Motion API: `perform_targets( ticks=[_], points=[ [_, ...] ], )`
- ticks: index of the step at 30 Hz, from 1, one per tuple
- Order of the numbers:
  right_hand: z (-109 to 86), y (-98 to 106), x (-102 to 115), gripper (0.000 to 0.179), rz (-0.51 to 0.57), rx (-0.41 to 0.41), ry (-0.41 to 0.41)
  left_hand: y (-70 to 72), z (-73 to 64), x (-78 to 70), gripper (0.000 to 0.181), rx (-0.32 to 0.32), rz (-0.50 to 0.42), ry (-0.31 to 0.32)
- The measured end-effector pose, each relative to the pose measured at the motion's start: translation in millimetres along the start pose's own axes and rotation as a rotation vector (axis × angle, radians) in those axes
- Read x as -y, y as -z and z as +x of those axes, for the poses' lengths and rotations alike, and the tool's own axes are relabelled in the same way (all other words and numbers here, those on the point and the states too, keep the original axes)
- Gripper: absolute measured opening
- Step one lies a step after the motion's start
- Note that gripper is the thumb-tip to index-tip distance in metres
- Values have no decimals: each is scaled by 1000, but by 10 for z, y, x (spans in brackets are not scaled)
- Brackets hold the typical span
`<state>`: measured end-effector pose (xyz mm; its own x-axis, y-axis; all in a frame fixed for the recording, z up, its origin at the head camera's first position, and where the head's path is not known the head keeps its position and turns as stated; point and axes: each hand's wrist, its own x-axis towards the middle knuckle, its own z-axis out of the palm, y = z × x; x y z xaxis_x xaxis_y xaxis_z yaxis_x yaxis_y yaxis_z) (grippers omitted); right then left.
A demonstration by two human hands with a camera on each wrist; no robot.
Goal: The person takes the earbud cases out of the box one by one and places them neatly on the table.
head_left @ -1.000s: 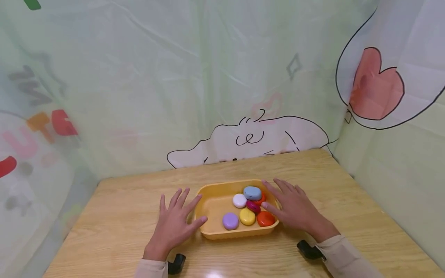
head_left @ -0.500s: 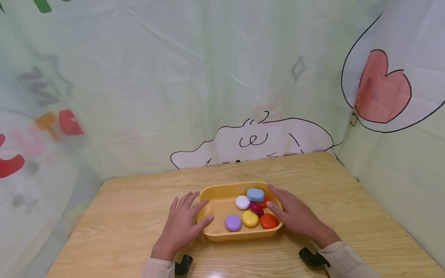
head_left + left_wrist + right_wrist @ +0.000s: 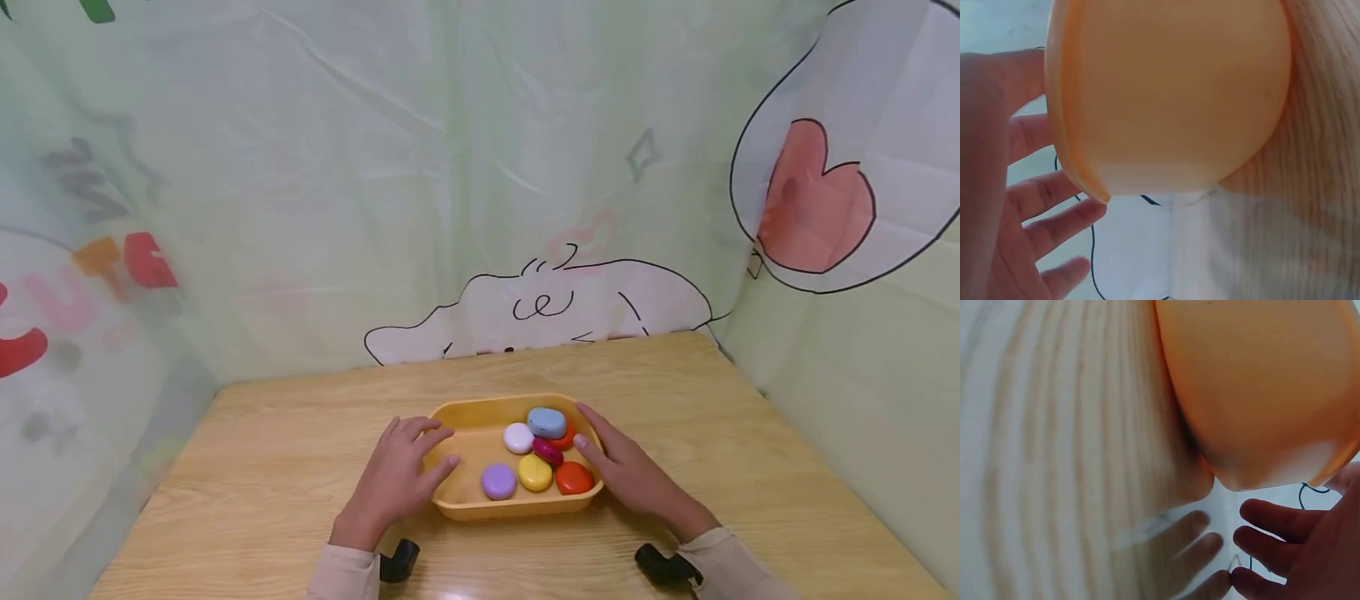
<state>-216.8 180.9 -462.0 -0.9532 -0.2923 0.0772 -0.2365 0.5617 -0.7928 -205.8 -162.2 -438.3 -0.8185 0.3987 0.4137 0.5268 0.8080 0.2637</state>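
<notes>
An orange-yellow plastic tray (image 3: 480,510) stands on the wooden table. Smooth rounded pieces lie in it: a purple one (image 3: 498,482), a yellow one (image 3: 535,472), a white one (image 3: 518,437) and a magenta one (image 3: 548,452). A light blue piece (image 3: 547,422) rests partly over an orange-red one (image 3: 564,438), and a red one (image 3: 574,478) sits in the near right corner. My left hand (image 3: 393,479) is at the tray's left end, fingers loosely bent over the rim. At the right end, my right hand (image 3: 633,471) has thumb and index finger over the rim; its other fingers (image 3: 1272,550) spread outside the wall.
The wooden table (image 3: 285,467) extends around the tray on every side. Behind it and at both sides hangs a pale printed curtain (image 3: 337,208). Black wrist devices (image 3: 667,567) sit below both sleeves.
Both hands have drawn closer to the tray's ends. Left fingers went from spread to loosely bent at the rim, and the right hand lowered to its rim. The pieces stay in place.
</notes>
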Motion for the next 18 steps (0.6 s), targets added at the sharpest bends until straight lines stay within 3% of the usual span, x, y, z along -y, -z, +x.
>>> perform_targets(
  ticks=[9,18],
  points=[
    [4,-13,16,64,20,19,-38,26,67,-12,34,0,-57,-33],
    [-25,-22,32,64,8,22,-69,126,220,-84,35,94,-432,27]
  ],
)
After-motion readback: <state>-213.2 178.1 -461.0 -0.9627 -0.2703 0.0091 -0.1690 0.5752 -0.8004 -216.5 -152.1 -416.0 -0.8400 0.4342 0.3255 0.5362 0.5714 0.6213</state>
